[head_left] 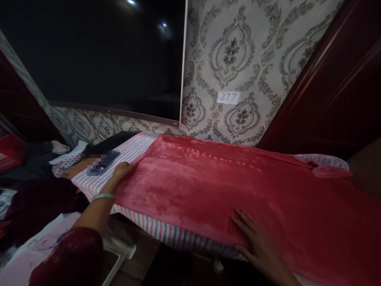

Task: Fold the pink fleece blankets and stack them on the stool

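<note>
A red plush cloth (190,186) lies spread over a long board or table with a striped cover (166,234). At the cloth's left edge rests my left hand (123,171), its fingers extended onto the fabric; part of them is hidden. My right hand (258,240) lies on the cloth near the front edge, fingers apart and holding nothing. Faint creases and small raised marks run across the cloth's upper part. Beside my left hand, a dark phone-like object (105,163), partly pixelated, sits on the striped cover.
A large dark television (104,55) hangs on the patterned wall (232,51), with a paper reading 277 (228,97) beside it. Clothes (32,198) are piled at the left. A pale metal frame (119,258) stands below the board. Dark red wood (336,87) rises at the right.
</note>
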Available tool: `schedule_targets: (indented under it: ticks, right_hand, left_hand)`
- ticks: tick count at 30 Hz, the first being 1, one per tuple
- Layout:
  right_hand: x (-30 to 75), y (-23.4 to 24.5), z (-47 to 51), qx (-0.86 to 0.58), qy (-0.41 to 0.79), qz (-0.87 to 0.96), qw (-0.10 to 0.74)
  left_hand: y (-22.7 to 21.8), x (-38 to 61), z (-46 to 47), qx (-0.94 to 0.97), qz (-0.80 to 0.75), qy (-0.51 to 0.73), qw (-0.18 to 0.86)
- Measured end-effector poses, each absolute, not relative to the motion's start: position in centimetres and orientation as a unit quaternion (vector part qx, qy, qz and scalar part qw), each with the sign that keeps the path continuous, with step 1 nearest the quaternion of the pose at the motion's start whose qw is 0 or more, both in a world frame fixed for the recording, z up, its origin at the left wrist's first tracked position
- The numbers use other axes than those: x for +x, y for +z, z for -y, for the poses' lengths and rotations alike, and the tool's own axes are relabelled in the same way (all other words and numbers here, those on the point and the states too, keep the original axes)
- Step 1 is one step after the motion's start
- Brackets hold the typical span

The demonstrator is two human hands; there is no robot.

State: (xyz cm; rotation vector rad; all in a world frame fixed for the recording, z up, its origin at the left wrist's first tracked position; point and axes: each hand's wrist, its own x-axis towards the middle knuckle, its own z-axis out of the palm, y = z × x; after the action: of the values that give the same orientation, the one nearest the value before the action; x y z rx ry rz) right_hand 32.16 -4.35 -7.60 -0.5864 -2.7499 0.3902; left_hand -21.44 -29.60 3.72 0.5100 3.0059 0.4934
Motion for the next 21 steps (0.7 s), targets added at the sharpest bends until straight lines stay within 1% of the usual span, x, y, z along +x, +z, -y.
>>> schedule_targets:
  ticks: [3, 7, 10, 15, 18, 21]
  right_hand:
    - [32.4, -7.2, 4.9, -0.191, 0.113, 0.964, 0.144]
    - [32.1, -7.3, 5.7, -0.15, 0.057, 0.973, 0.165]
    - [31.6, -7.7, 6.5, -0.138, 0.012, 0.974, 0.178]
    - [31.2, -8.0, 6.8, -0.123, -0.032, 0.969, 0.213]
    - [31.2, -8.1, 6.8, -0.116, -0.033, 0.964, 0.238]
    - [31.2, -8.2, 6.9, -0.106, -0.02, 0.958, 0.267]
  left_hand:
    - [3.7, -21.0, 30.6, 0.186, -0.974, 0.13, 0.029]
    - [3.4, -20.3, 30.8, 0.187, -0.978, 0.089, 0.008]
    - [3.4, -20.3, 30.6, 0.191, -0.98, 0.063, 0.014]
    - [4.0, -20.7, 30.5, 0.211, -0.975, 0.06, 0.034]
    - [4.2, -20.7, 30.5, 0.216, -0.973, 0.071, 0.031]
    - [4.1, -20.7, 30.4, 0.214, -0.972, 0.095, 0.006]
